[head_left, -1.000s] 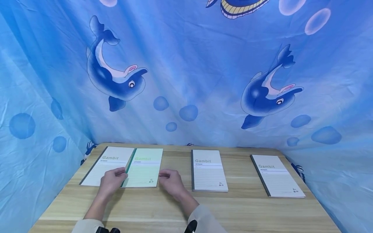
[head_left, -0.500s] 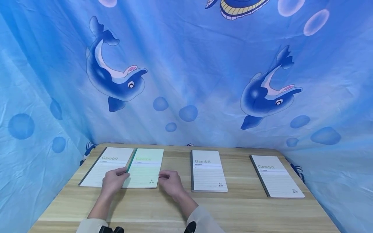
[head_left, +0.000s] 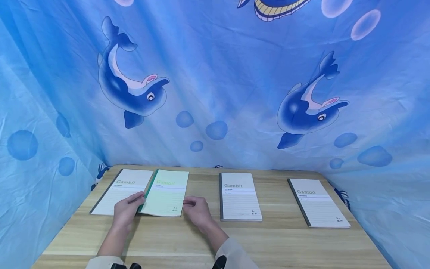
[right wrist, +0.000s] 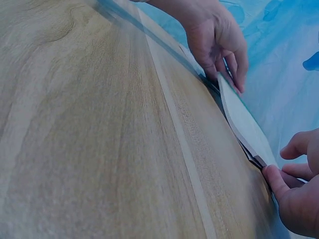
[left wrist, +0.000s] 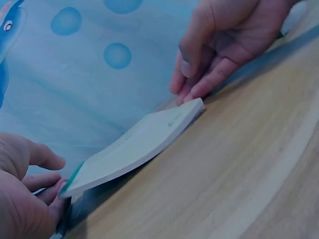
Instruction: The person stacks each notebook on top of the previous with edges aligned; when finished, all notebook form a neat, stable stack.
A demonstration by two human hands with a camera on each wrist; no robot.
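A pale green notebook (head_left: 169, 194) with a dark green spine lies at the left part of the table. Its spine side is lifted off the wood and the notebook bows, as the left wrist view shows. My left hand (head_left: 127, 210) holds the raised spine edge, with curled fingers at its near corner. On the opposite side my right hand (head_left: 198, 212) touches the near right corner with its fingertips. The right thumb stands apart from the cover in the right wrist view. Partly behind my left hand lies a white notebook (head_left: 129, 183) with a dark spine.
Another white notebook (head_left: 239, 198) lies right of my right hand, and one more white notebook (head_left: 317, 203) lies slanted near the table's right edge. The wooden table (head_left: 174, 239) meets a blue dolphin-print curtain (head_left: 235, 93) at the back.
The green notebook's spine side has risen and its cover now bows. My left hand moved slightly right, then back left with the spine edge. My right hand stays at the corner.
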